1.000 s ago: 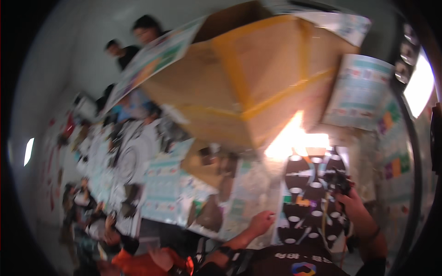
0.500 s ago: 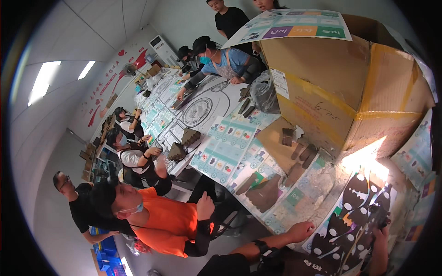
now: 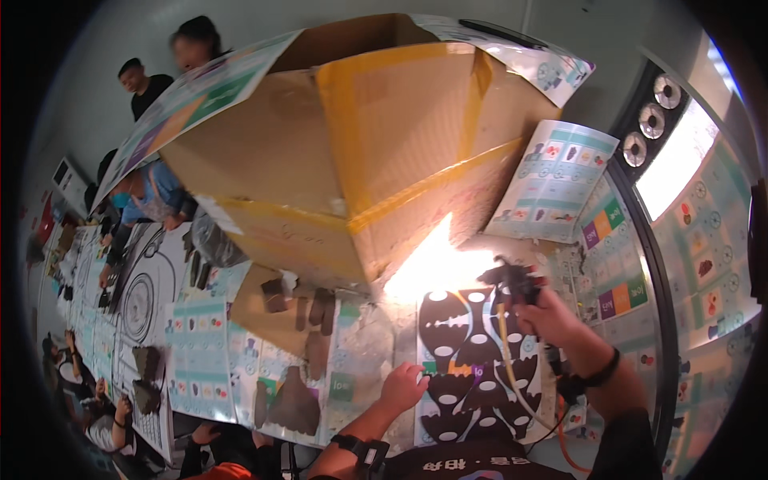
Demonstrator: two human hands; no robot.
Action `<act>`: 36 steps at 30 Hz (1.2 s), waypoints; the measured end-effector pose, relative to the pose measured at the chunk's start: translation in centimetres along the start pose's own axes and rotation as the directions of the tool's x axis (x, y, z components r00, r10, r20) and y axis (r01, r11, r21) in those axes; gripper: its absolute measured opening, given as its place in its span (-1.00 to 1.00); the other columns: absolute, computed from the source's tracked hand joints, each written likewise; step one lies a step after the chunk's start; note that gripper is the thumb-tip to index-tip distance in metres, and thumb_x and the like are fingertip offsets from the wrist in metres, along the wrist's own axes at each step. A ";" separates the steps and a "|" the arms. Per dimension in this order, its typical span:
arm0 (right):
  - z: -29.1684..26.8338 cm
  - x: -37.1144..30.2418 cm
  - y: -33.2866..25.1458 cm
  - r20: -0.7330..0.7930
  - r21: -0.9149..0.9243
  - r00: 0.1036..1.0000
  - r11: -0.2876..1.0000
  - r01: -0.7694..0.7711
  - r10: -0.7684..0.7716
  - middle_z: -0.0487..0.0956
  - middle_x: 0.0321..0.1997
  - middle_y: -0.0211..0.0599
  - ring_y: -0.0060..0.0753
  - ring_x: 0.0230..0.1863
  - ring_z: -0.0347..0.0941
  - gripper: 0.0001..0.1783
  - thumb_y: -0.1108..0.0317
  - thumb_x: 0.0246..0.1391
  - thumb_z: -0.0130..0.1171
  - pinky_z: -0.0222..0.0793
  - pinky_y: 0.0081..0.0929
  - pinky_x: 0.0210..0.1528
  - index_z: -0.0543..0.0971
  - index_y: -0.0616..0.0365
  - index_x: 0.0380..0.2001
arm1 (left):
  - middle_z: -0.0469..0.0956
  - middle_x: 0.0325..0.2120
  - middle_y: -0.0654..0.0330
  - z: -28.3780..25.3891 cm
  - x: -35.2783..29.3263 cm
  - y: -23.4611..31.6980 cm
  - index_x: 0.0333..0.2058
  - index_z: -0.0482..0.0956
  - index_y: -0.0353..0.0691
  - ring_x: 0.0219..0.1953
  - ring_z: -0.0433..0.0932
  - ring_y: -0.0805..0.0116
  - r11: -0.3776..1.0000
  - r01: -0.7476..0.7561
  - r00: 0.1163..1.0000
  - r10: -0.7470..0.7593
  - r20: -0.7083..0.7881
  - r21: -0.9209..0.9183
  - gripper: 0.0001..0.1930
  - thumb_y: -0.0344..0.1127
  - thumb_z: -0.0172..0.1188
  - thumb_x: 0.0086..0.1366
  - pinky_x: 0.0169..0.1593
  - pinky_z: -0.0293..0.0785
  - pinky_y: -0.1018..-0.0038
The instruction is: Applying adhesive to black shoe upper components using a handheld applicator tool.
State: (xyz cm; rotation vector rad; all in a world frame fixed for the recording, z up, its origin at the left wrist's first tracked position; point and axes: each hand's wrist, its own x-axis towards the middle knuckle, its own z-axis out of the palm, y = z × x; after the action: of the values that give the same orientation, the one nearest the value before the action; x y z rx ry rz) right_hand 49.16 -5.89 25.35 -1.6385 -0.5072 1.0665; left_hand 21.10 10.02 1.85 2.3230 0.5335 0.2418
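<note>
View swung back toward the cardboard box; right hand clenched around a dark tool, left hand loosely open, perhaps touching the black-patterned sheet.

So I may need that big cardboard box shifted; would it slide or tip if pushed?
The box is wide with flaps open, so it probably slides rather than tips. Its yellow-taped walls look stiff. The contents are hidden, so its weight can't be judged.
</note>
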 end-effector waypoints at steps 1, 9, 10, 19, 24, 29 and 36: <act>-1.0 2.1 3.1 0.056 0.126 0.998 0.992 -0.031 0.024 0.34 -0.55 -0.62 -0.71 -0.59 0.22 -0.93 0.46 0.32 0.09 0.07 -0.63 -0.59 0.53 0.18 -0.20 | 0.63 -0.12 0.00 0.7 1.9 0.2 -0.11 0.66 -0.21 -0.10 0.65 0.01 0.999 -0.044 0.999 0.044 0.030 0.000 -0.65 -0.14 0.37 0.20 -0.03 0.58 0.19; 1.7 11.9 11.6 0.003 -0.289 0.975 0.934 -0.210 0.220 0.57 -0.47 -0.30 -0.48 -0.44 0.50 -0.78 0.29 0.28 0.13 0.40 -0.39 -0.36 0.58 0.22 -0.18 | 0.38 0.26 -0.09 4.2 9.7 -0.4 0.23 0.43 -0.32 0.31 0.36 -0.05 0.907 -0.189 0.981 0.191 0.031 0.376 -0.25 0.02 0.40 0.18 0.34 0.25 0.04; 1.8 12.7 13.0 -0.028 -0.309 0.984 0.935 -0.177 0.177 0.60 -0.44 -0.20 -0.34 -0.42 0.55 -0.74 0.26 0.27 0.13 0.44 -0.33 -0.31 0.58 0.25 -0.15 | 0.31 0.31 -0.07 4.6 10.2 -0.5 0.27 0.37 -0.33 0.35 0.29 -0.04 0.907 -0.167 0.986 0.161 0.050 0.386 -0.18 0.08 0.39 0.18 0.37 0.18 0.01; 3.2 13.6 11.1 -0.061 -0.659 0.998 0.750 -0.060 0.026 0.66 -0.30 0.15 0.22 -0.14 0.62 -0.63 0.19 0.27 0.10 0.50 -0.04 -0.06 0.51 0.30 -0.07 | 0.24 0.31 0.03 5.7 11.5 0.2 0.35 0.30 -0.20 0.41 0.15 0.03 0.900 -0.064 0.997 0.037 0.072 0.430 -0.06 0.30 0.32 0.16 0.41 0.05 -0.14; 3.1 13.7 11.4 -0.036 -0.743 0.999 0.668 -0.036 0.014 0.67 -0.32 0.14 0.23 -0.15 0.62 -0.64 0.20 0.26 0.11 0.51 -0.04 -0.07 0.53 0.29 -0.07 | 0.24 0.29 0.04 6.2 11.5 -0.2 0.35 0.30 -0.16 0.40 0.15 0.02 0.898 -0.033 0.998 0.006 0.064 0.439 -0.07 0.30 0.33 0.14 0.39 0.07 -0.15; 3.0 13.6 10.7 0.002 -0.780 0.999 0.626 -0.024 0.040 0.67 -0.31 0.18 0.24 -0.15 0.62 -0.64 0.23 0.19 0.14 0.53 -0.04 -0.04 0.55 0.33 -0.09 | 0.24 0.30 0.04 6.3 11.4 -0.3 0.34 0.31 -0.15 0.41 0.15 0.02 0.905 -0.043 0.998 0.021 0.055 0.424 -0.08 0.28 0.35 0.13 0.39 0.06 -0.16; 2.6 13.7 9.6 0.026 -0.806 0.997 0.592 -0.026 0.079 0.66 -0.27 0.22 0.25 -0.12 0.62 -0.61 0.24 0.15 0.17 0.53 -0.05 -0.02 0.58 0.34 -0.08 | 0.24 0.30 0.03 6.2 11.5 -0.2 0.34 0.31 -0.15 0.40 0.17 0.02 0.909 -0.043 0.999 0.027 0.046 0.415 -0.08 0.27 0.35 0.13 0.39 0.05 -0.15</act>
State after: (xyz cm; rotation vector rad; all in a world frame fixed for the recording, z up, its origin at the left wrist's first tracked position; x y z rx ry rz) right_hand 52.20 2.73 11.10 -2.4351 -1.1141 0.9750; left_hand 33.32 11.42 -2.51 2.7483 0.5671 0.1031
